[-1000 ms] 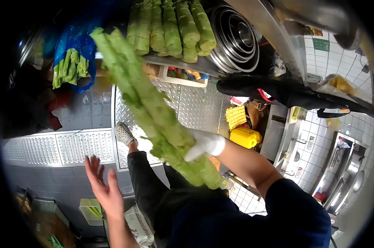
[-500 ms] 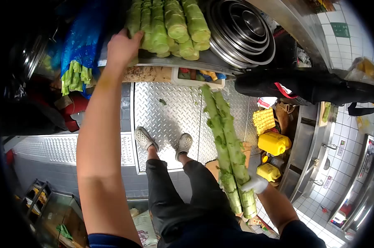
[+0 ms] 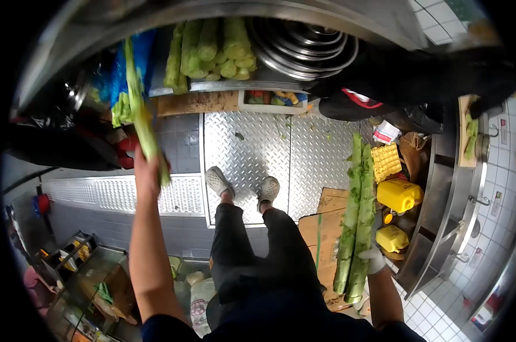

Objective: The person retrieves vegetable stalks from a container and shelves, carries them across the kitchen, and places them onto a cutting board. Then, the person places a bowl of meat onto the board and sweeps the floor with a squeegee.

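My left hand (image 3: pixel 148 178), bare, is closed around the lower end of a long pale-green celtuce stalk (image 3: pixel 136 97). That stalk slants up in front of a blue plastic bag (image 3: pixel 117 74) with cut green stems (image 3: pixel 121 111) poking out. On the right, my right hand (image 3: pixel 373 260) wears a white glove and grips two thick celtuce stalks (image 3: pixel 361 228), which lie side by side and nearly upright in the view. More celtuce stalks (image 3: pixel 228 48) are piled on the steel counter (image 3: pixel 198 85) ahead, cut ends toward me.
Nested steel bowls (image 3: pixel 303 71) sit right of the pile, with a white bin (image 3: pixel 272 107) below the counter edge. Yellow jugs (image 3: pixel 399 195) and a yellow egg tray (image 3: pixel 386 162) stand at right by cardboard (image 3: pixel 329 228). Metal plate flooring (image 3: pixel 246 142) lies underfoot.
My left hand has left the pile and come down with one celtuce stalk in it. The two stalks in my right hand have shifted to the right and turned more upright.
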Available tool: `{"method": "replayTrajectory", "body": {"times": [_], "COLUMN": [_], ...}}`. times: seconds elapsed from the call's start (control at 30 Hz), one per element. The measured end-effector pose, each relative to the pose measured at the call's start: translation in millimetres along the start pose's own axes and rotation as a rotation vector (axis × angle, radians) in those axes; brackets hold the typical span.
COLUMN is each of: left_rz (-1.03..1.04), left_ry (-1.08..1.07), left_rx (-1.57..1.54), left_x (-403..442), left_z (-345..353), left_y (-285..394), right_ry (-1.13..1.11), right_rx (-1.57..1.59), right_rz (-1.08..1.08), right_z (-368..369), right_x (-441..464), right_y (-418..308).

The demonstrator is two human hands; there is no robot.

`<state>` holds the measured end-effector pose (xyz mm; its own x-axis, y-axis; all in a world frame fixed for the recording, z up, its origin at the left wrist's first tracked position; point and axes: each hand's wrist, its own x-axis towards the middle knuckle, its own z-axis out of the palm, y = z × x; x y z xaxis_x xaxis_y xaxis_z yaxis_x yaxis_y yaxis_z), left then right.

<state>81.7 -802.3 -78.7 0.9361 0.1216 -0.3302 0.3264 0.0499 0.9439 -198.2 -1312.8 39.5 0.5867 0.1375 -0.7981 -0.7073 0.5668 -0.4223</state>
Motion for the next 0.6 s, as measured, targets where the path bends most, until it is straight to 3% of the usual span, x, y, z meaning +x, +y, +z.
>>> {"method": "replayTrajectory", "body": {"times": [0.07, 0.1, 0.13, 0.2, 0.23, 0.27, 0.3, 0.37, 0.43, 0.47, 0.6], "left_rz": [-0.216, -0.215, -0.368, -0.374, -0.284, -0.300, -0.348, -0.190, 0.058, -0.144, 0.523], "left_ry": [0.149, 0.179, 0.136, 0.040, -0.066, -0.161, -0.270, -0.385, -0.666, -0.639, -1.184], "left_rx": [0.418, 0.429, 0.408, 0.560, 0.636, 0.794, 0.846, 1.063, 1.254, 1.046, 1.100], "left_x": [-76.7, -118.1, -153.7, -204.5, -224.4, -235.9, -238.0, -226.5, -180.0, -190.6, -50.2], "left_z": [-36.9, -43.2, -48.4, -99.5, -111.4, -96.3, -110.6, -136.1, -179.5, -94.6, -75.1], "left_y": [-20.0, -15.9, 2.7, -18.9, -6.7, 37.5, 39.7, 25.5, -18.7, 75.9, 10.9], "right_ry": [-0.002, 0.008, 0.035, 0.059, 0.074, 0.089, 0.106, 0.166, 0.223, 0.212, 0.179], "right_rx": [0.045, 0.134, 0.157, 0.170, 0.204, 0.240, 0.286, 0.334, 0.437, 0.451, 0.608], "right_rz": [-0.040, -0.060, -0.127, -0.190, -0.217, -0.270, -0.277, -0.409, -0.452, -0.493, -0.637], "right_z": [-19.5, -9.9, -30.9, -58.2, -68.9, -69.5, -68.9, -33.4, -70.2, -74.0, -81.5], "right_x": [-27.9, -47.0, -62.0, -88.0, -103.5, -117.7, -131.3, -170.0, -169.9, -174.2, -188.2], "right_y": [-2.3, -10.3, -0.2, 11.9, 19.5, 26.2, 32.4, 22.0, 64.7, 68.1, 97.1]}}
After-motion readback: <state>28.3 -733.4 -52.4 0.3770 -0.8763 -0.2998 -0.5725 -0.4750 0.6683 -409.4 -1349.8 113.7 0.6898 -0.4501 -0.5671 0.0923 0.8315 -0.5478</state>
